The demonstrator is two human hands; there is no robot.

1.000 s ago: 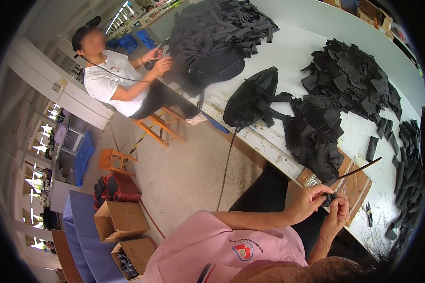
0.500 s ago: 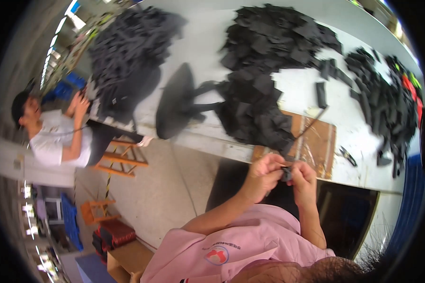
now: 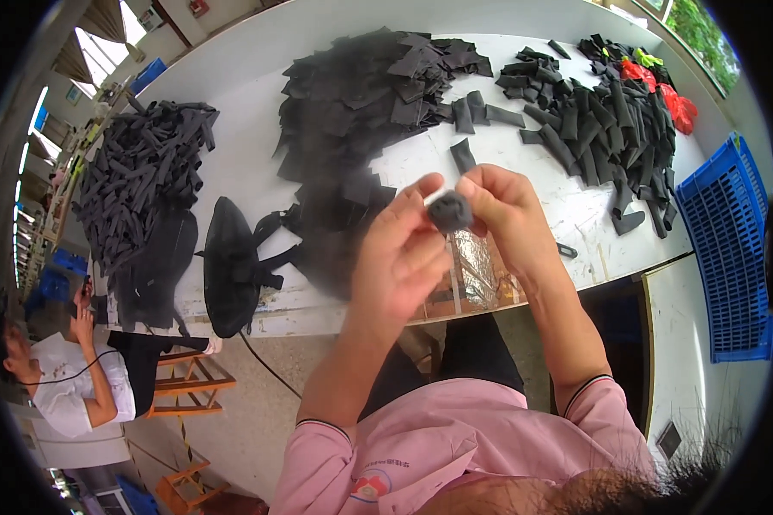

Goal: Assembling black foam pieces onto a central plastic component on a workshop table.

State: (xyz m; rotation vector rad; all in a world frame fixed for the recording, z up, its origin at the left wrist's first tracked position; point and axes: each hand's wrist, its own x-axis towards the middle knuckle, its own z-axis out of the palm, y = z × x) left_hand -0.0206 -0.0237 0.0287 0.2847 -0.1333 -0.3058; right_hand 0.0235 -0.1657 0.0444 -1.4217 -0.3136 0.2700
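Observation:
A small bunched-up piece of black cloth is pinched between my two hands over the table's front edge. My left hand grips its left side with curled fingers. Thumb and fingers of my right hand close on its upper right side. Just beyond the hands lies a flat black cloth tube. A brown board with a shiny taped surface shows beneath them. Left of my left hand, loose black cloth pieces spread in a large heap.
A pile of black cloth strips covers the table's left. Nearby stands a black round-topped object with arms. More black tubes lie at right, beside red cloth and a blue plastic crate. A co-worker sits at left.
My hands have risen away from my body and over the table edge, still holding the black cloth. The whole view has shifted, showing more of the table's right side and the blue crate.

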